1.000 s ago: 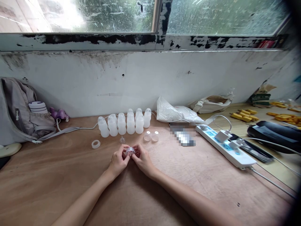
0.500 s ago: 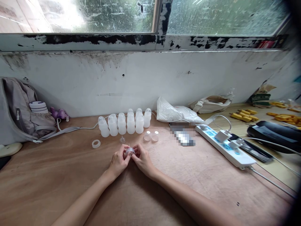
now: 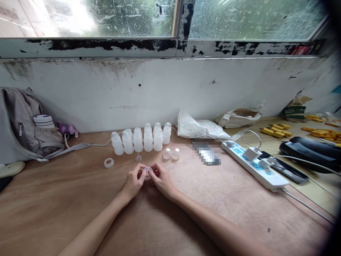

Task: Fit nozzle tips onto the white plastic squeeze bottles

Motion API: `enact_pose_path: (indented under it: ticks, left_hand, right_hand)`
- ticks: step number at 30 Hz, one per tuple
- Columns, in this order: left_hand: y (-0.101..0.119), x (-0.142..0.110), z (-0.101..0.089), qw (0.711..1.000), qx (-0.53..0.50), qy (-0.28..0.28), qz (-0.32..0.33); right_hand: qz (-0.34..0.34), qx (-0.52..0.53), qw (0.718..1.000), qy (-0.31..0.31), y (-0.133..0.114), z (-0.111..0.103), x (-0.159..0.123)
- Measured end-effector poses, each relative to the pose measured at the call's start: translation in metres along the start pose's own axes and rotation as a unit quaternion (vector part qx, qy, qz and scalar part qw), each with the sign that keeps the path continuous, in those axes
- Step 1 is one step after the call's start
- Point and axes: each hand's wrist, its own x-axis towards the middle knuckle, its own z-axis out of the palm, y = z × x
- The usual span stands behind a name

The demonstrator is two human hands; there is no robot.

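My left hand (image 3: 135,180) and my right hand (image 3: 161,181) meet low over the wooden table, both closed on a clear round bottle collar (image 3: 147,177). Both thumbs press on its near top side, and the fingertips curl around its edges. Part of the piece is hidden behind the fingers. Just beyond my hands stands a clear bottle nipple (image 3: 138,158). To the left lies a whitish ring (image 3: 109,163). Two clear round caps (image 3: 166,155) sit to the right. Several frosted bottles (image 3: 148,139) with clear domed tops stand in a row behind.
A white power strip (image 3: 255,165) with chargers lies at the right, near a pixelated flat object (image 3: 207,152). White plastic packages (image 3: 202,128) rest against the wall. A grey backpack (image 3: 23,121) stands at the left, its strap and a cable running along the table.
The clear collar has tilted in my fingers, so its round face now turns more toward me. My thumbs have moved up onto it. The other things stay put.
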Motion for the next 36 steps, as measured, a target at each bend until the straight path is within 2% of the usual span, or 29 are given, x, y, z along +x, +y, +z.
enact_pose_path:
  ticks: [6, 14, 23, 31, 36]
  left_hand:
    - [-0.0019, -0.0006, 0.0014, 1.000, 0.008, -0.009, 0.007]
    - [-0.0071, -0.0011, 0.0037, 0.999, 0.026, -0.015, 0.022]
    - [-0.0087, -0.0006, 0.0038, 0.999, 0.028, -0.015, 0.018]
    - [-0.0078, 0.0009, 0.0026, 1.000, 0.007, -0.019, 0.003]
    - [-0.0022, -0.0017, 0.0015, 1.000, 0.020, -0.002, 0.006]
  right_hand:
    - [0.004, -0.029, 1.000, 0.004, 0.0012, -0.0020, -0.0005]
    - [0.015, -0.003, 1.000, 0.005, 0.0036, -0.0023, 0.0007]
    - [-0.020, -0.054, 0.998, 0.033, 0.0071, -0.0010, 0.0017]
    - [-0.027, -0.053, 0.998, 0.026, 0.0088, 0.0004, 0.0001]
    - [-0.037, -0.052, 0.997, 0.042, 0.0071, 0.0011, -0.0002]
